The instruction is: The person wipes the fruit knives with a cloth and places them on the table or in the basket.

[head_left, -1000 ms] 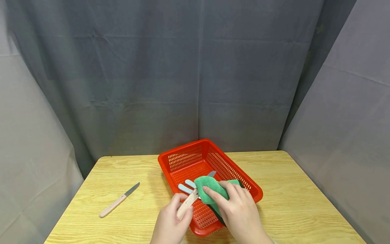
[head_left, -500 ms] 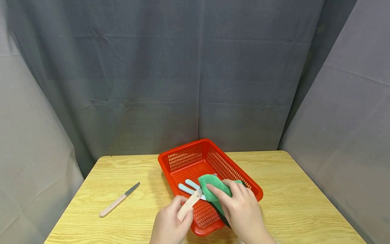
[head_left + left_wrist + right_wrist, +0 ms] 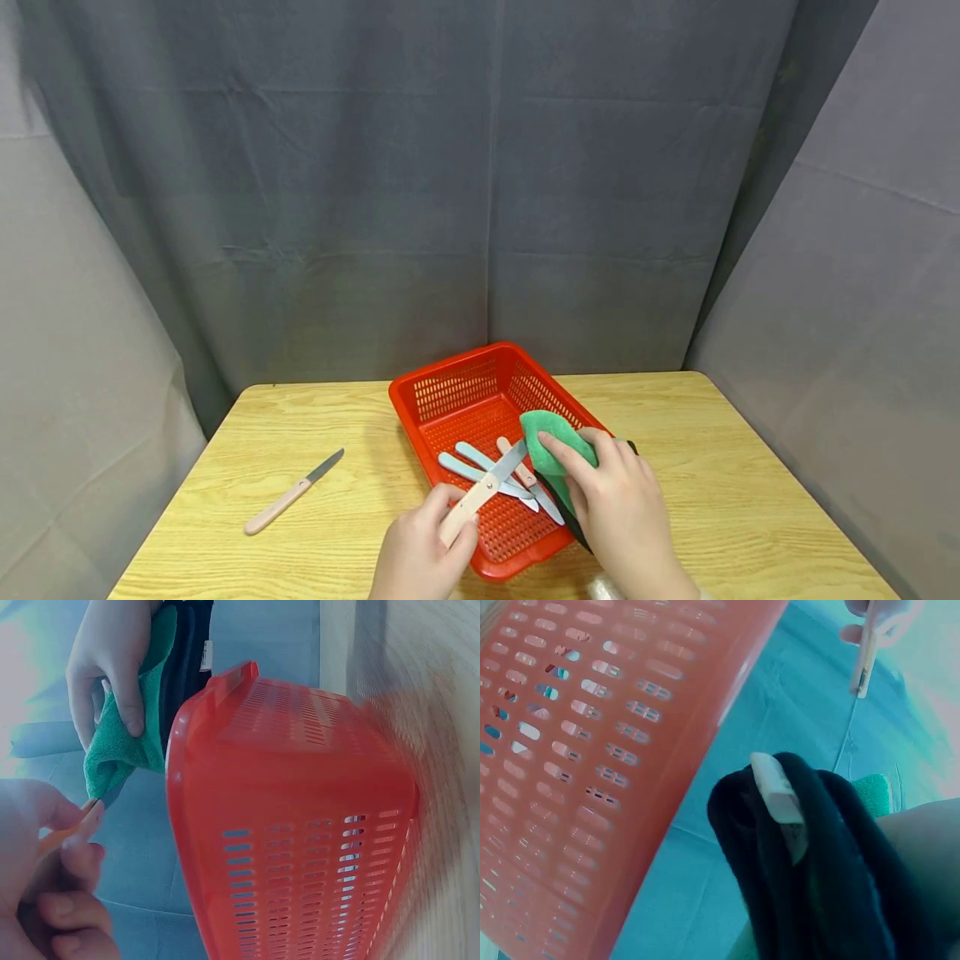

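Observation:
My left hand (image 3: 423, 542) grips the pale wooden handle of a knife (image 3: 468, 508) above the near left part of the red basket (image 3: 517, 354). Its blade points up and to the right. The blade's tip meets a green cloth (image 3: 551, 442) with a dark underside, which my right hand (image 3: 618, 500) pinches between thumb and fingers. In the left wrist view the cloth (image 3: 124, 742) is folded about the blade's end. Inside the basket lie two knives with light blue handles (image 3: 459, 467) and one with a pinkish wooden handle (image 3: 505, 446), their blades crossing.
Another knife with a wooden handle (image 3: 277, 506) lies on the wood-grain table (image 3: 720, 467) left of the basket. Grey curtains (image 3: 360, 208) stand behind the table and at both sides. A shiny clear object (image 3: 602, 587) shows at the near edge, partly hidden by my right arm.
My right hand has drawn the cloth to the right along the blade, baring most of it. The pinkish-handled knife in the basket is now uncovered. My left hand has barely moved.

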Motion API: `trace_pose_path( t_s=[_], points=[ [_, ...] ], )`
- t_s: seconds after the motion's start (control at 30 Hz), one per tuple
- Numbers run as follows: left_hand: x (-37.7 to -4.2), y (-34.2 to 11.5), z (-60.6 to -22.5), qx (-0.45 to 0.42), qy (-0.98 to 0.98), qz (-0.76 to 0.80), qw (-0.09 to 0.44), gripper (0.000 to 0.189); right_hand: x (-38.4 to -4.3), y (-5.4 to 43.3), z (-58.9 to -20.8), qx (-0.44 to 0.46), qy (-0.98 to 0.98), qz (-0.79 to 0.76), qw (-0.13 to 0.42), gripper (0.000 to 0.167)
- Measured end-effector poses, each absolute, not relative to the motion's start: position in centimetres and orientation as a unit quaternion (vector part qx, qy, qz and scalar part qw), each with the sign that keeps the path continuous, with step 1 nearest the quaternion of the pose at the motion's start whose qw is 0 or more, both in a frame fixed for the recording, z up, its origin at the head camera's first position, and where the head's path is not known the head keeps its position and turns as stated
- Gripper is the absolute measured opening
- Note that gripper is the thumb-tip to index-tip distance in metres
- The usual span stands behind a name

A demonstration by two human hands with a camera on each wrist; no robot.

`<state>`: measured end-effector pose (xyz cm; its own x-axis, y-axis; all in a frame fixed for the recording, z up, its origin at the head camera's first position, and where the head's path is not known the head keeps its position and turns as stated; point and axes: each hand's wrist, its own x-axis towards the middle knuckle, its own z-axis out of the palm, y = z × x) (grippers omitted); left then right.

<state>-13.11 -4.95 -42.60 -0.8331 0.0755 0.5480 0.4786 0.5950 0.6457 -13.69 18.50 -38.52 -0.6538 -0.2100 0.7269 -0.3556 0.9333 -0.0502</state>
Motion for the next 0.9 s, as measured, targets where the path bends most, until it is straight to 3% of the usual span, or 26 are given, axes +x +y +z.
trace_pose_path(
  t_s=[0.27, 0.9],
  points=[
    [-13.2, -5.2, -42.5, -0.162, -0.881, -0.396, 0.203, 0.021, -13.2, 18.6, -38.2, 0.201, -0.884, 0.093, 0.41, 0.067],
    [-13.3, -5.1, -42.7, -0.143, -0.873, -0.401, 0.239, 0.028, -12.7, 17.2, -39.4, 0.229, -0.887, 0.086, 0.392, 0.072]
  ],
)
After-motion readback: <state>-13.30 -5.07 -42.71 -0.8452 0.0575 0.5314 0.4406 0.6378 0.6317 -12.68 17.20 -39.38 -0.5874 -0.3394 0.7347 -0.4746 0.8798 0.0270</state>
